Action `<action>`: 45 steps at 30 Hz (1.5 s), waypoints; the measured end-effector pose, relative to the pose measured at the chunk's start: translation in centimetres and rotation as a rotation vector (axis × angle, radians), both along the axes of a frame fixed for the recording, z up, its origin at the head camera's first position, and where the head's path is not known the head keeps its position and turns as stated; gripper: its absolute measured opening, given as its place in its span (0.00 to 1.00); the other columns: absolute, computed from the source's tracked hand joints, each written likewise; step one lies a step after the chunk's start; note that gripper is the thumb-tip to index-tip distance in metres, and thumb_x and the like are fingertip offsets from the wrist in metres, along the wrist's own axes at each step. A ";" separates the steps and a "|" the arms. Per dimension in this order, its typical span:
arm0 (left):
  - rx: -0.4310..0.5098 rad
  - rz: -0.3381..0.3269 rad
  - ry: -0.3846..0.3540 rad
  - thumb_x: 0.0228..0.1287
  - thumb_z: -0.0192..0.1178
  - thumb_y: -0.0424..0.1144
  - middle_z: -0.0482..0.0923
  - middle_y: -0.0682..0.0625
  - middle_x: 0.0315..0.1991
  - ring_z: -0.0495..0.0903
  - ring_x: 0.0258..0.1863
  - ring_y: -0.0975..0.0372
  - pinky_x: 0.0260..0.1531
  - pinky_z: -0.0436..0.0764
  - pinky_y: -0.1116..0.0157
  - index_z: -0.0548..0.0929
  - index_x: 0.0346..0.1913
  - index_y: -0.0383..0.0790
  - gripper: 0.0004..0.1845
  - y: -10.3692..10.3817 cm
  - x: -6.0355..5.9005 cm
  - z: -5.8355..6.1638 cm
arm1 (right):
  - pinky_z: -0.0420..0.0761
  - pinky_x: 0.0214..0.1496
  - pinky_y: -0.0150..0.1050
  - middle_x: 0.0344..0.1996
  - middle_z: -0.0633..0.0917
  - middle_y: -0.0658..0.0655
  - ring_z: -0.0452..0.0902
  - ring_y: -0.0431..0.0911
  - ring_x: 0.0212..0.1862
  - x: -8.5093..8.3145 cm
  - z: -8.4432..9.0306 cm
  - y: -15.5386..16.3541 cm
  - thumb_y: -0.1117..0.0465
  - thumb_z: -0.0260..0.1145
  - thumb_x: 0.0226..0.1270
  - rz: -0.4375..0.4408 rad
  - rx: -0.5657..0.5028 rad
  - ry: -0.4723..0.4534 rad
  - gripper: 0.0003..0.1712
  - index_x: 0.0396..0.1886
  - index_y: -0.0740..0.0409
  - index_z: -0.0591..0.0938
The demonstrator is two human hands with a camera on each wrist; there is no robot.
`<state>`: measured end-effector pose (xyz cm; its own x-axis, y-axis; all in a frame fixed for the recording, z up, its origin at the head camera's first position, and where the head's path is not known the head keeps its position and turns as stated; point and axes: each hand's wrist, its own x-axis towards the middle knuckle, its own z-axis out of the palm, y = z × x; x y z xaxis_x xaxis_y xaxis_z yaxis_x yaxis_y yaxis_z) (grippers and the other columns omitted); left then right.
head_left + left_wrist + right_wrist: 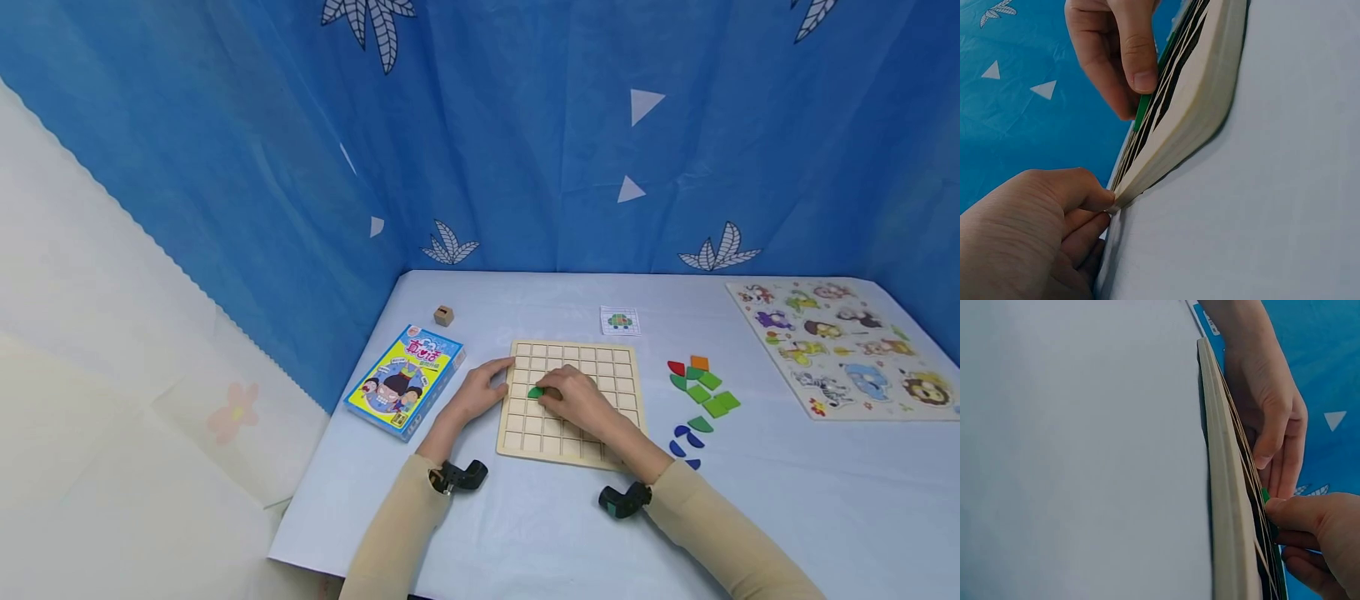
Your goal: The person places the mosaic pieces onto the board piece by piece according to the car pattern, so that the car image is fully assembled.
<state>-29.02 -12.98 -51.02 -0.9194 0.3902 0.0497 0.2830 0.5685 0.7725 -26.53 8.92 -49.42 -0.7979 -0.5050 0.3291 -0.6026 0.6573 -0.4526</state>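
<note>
A square wooden grid board (567, 450) lies on the table. My left hand (477, 392) rests at its left edge, thumb and fingertips touching the rim; the left wrist view shows this hand (1035, 219) up close. Over the grid's middle-left squares, my right hand (581, 402) pinches a green curved-edge piece (534, 392) between thumb and fingers. Part of that piece is hidden by the fingers. In the right wrist view, the green piece (1265, 495) shows beside the right thumb, low against the board.
Right of the board lie green squares (701, 394), green and blue curved pieces (677, 449), a red piece (677, 367) and an orange square (700, 362). A pattern card (619, 321), wooden cube (443, 316), boxed game (406, 382) and animal puzzle (847, 350) surround it.
</note>
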 end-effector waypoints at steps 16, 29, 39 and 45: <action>-0.004 0.006 0.002 0.65 0.54 0.31 0.64 0.46 0.67 0.60 0.67 0.56 0.66 0.62 0.60 0.67 0.68 0.41 0.27 0.0 -0.1 0.0 | 0.81 0.47 0.42 0.44 0.84 0.57 0.79 0.50 0.46 0.4 0.6 0.2 0.60 0.69 0.60 -0.007 -0.194 -0.174 0.16 0.46 0.62 0.84; -0.003 0.010 0.003 0.65 0.54 0.30 0.64 0.46 0.67 0.60 0.68 0.56 0.66 0.61 0.61 0.66 0.69 0.40 0.28 0.1 -0.2 -0.3 | 0.82 0.44 0.38 0.49 0.82 0.60 0.80 0.50 0.47 -0.4 2.4 9.5 0.51 0.66 0.63 -0.204 -0.465 -0.342 0.24 0.55 0.59 0.80; -0.001 0.025 0.000 0.65 0.54 0.30 0.65 0.46 0.67 0.59 0.68 0.56 0.66 0.61 0.60 0.67 0.68 0.40 0.27 0.0 0.0 0.1 | 0.81 0.37 0.34 0.49 0.82 0.57 0.76 0.46 0.47 -2.0 -0.2 23.8 0.40 0.61 0.63 -0.567 -0.308 -0.265 0.31 0.58 0.54 0.78; 0.016 0.013 -0.003 0.65 0.54 0.30 0.64 0.46 0.67 0.59 0.68 0.57 0.66 0.60 0.61 0.67 0.68 0.40 0.27 0.1 0.1 0.0 | 0.79 0.40 0.47 0.51 0.78 0.70 0.72 0.61 0.51 1.5 2.0 23.7 0.47 0.60 0.67 -0.596 -0.232 -0.338 0.31 0.57 0.69 0.75</action>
